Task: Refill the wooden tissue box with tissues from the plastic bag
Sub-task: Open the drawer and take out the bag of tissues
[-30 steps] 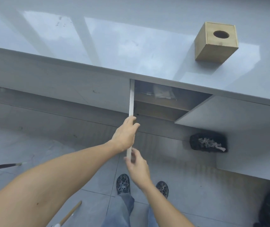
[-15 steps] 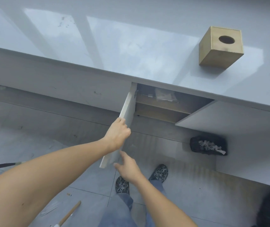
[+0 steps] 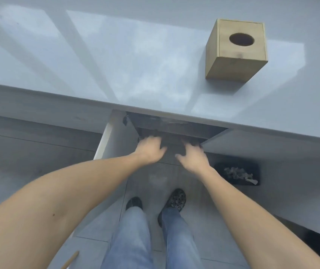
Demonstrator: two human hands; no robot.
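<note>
The wooden tissue box point(image 3: 236, 52) stands on the glossy grey counter point(image 3: 136, 61) at the right, with a round dark hole in its top. Below the counter's edge a cabinet point(image 3: 174, 126) stands open. My left hand point(image 3: 150, 150) and my right hand point(image 3: 192, 157) are stretched toward its dark opening, fingers spread, holding nothing. Both hands are blurred by motion. A pale blurred patch just under the counter edge could be the plastic bag; I cannot tell.
The left cabinet door point(image 3: 114, 136) hangs swung out to the left of my left hand, and the right door point(image 3: 271, 148) is out on the right. A black bin point(image 3: 236, 173) with crumpled paper sits on the tiled floor. A wooden stick point(image 3: 70, 261) lies at the bottom left.
My left hand has let go of the left door, which has swung wide. Both hands have moved up and forward to the cabinet opening. The view has moved closer to the counter.
</note>
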